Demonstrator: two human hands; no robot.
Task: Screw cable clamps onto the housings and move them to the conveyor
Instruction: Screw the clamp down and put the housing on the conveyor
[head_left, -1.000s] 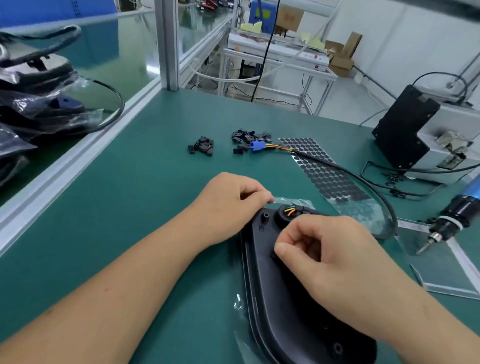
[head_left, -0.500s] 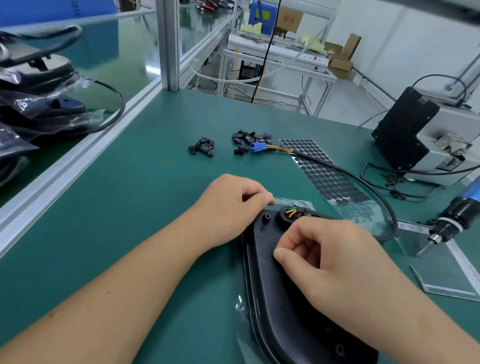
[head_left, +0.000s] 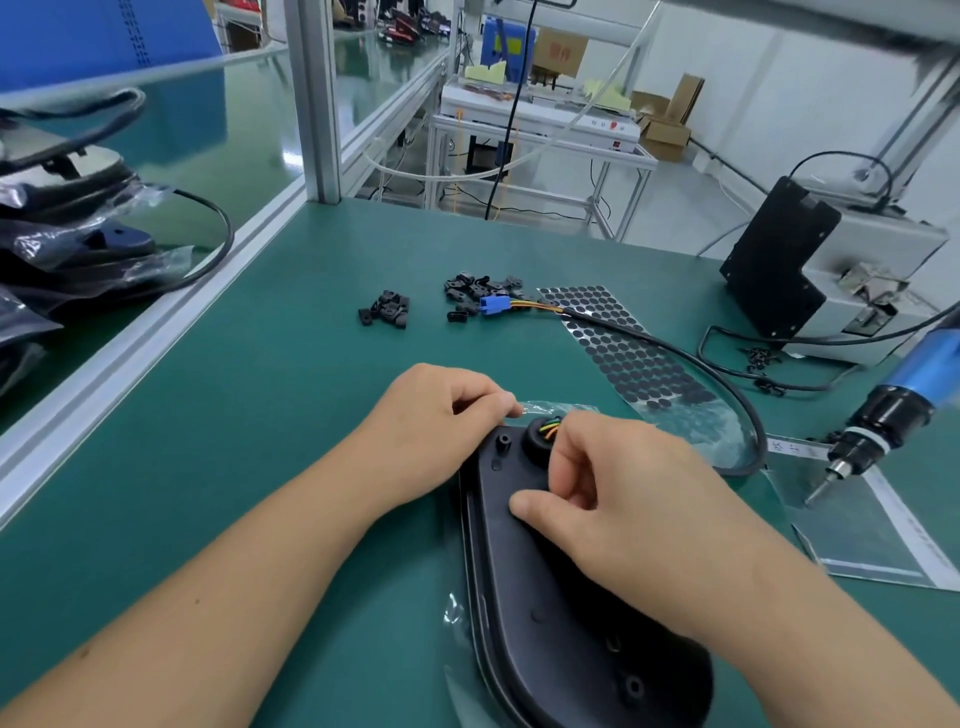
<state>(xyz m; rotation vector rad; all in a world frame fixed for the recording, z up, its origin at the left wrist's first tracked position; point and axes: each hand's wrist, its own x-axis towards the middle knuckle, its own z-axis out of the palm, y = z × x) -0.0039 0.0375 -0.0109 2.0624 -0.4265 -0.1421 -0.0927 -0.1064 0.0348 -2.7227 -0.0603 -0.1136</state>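
Black housing (head_left: 545, 582) flat on green bench (head_left: 208, 441), near edge. Left hand (head_left: 436, 431) curled at housing's top rim, pinch unclear; right hand (head_left: 618, 499) fingers curled over cable grommet (head_left: 535, 441), contents hidden. Loose cable clamps (head_left: 387, 310) farther back, screwdriver (head_left: 883, 415) at right

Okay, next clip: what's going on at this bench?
A person is working on a black housing lying on the green bench. Both hands sit at its top end, the left hand at the edge, the right hand by the cable grommet; whether either grips something is hidden. Loose cable clamps lie farther back and the electric screwdriver hangs untouched on the right.
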